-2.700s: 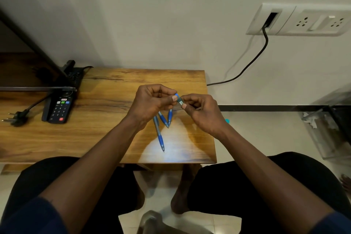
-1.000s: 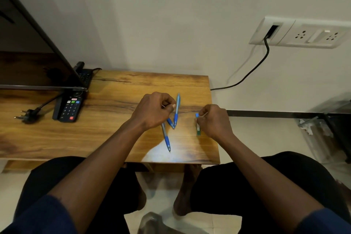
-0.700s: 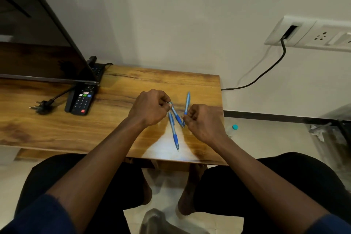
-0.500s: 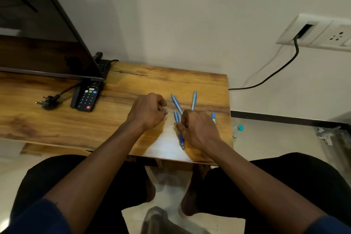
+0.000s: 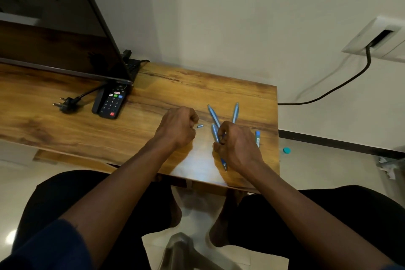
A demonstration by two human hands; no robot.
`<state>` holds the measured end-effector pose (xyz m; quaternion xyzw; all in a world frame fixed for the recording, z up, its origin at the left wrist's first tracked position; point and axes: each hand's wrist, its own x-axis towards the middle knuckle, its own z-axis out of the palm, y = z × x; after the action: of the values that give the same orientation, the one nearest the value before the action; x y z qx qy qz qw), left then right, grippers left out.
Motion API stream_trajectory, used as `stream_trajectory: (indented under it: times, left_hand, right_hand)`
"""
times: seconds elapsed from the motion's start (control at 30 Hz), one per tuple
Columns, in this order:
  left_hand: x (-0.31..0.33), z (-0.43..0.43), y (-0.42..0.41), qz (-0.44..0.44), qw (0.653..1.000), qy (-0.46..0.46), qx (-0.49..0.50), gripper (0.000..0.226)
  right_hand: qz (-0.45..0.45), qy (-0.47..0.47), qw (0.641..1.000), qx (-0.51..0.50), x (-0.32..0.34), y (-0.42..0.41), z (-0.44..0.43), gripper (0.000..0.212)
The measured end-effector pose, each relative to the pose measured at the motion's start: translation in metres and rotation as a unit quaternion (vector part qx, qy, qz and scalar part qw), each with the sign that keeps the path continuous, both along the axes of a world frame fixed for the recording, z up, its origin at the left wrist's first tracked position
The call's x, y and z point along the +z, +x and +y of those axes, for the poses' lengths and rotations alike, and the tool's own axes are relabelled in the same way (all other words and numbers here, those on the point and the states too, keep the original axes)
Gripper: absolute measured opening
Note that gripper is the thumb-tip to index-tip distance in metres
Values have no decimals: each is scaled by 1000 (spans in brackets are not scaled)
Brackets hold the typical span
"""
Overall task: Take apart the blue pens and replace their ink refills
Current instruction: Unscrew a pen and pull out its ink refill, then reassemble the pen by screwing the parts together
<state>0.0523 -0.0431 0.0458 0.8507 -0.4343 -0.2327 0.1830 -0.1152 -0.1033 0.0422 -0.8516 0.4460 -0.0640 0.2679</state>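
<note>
R hand (image 5: 237, 143): fingers curled round a blue pen (image 5: 224, 163), tip end toward me, nr front edge of desk (image 5: 153, 138). L hand (image 5: 177, 126): fingers curled into a fist on the desk, nothing visible in them. Small grey pen part (image 5: 199, 126) lies just beside L knuckles. Second blue pen (image 5: 213, 113) and third blue pen (image 5: 235, 112) lie beyond R hand; blue barrel piece (image 5: 258, 138) on its right.

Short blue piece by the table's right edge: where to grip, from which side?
Likely mid-length, pinched across its width from above: the short blue piece lies flat on the table, thin and straight, just right of the right hand.
</note>
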Motion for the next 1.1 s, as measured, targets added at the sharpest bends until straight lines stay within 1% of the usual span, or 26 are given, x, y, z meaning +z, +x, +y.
stream_trajectory:
  times: [0.2,0.33,0.43,0.53,0.6,0.7,0.73,0.77,0.8,0.83,0.87,0.9,0.93,1.0,1.1]
  left_hand:
    - [4,3,6,3,1000,23,-11,37]
    - [4,6,12,21,999,29,2,29]
    - [3,6,8,6,1000,17,1,20]
    - [3,3,4,-14,999,22,-18,9]
    - [2,3,3,-20,999,26,-26,10]
    - [1,4,4,-15,1000,9,-14,11]
    - [3,5,5,9,1000,-11,7,10]
    - [6,5,7,52,997,-41,31,8]
    - [10,4,10,114,989,-77,55,7]
    - [15,4,11,190,972,-114,75,7]
    - [21,4,12,266,948,-147,90,8]
    - [25,4,13,328,923,-177,96,9]
    - [28,4,12,369,902,-201,95,10]
    - [31,3,10,408,877,-238,90,12]
    - [31,2,6,414,865,-269,93,12]
  right_hand:
    - [-41,20,999,-9,4,-4,-10,25]
    - [-62,40,997,-15,10,-4,-13,28]
    - [-76,59,995,-20,13,-4,-14,29]
    - [-86,58,995,-15,17,-3,-14,40]
    - [-89,59,994,-11,18,-2,-15,47]
    - [-97,64,993,-10,19,-4,-16,45]
    - [-97,62,993,-10,20,-4,-16,42]
    - [-98,60,993,-9,21,-4,-16,40]
    - [-101,59,993,-9,22,-4,-17,38]
    - [-105,60,993,-10,23,-3,-17,37]
    - [-110,61,992,-9,24,-3,-18,36]
    - [-116,61,991,-8,25,-2,-18,36]
    - [-122,58,991,-6,26,-2,-18,37]
    - [-131,51,990,0,26,-3,-18,37]
    - [-143,47,989,6,26,-4,-17,37]
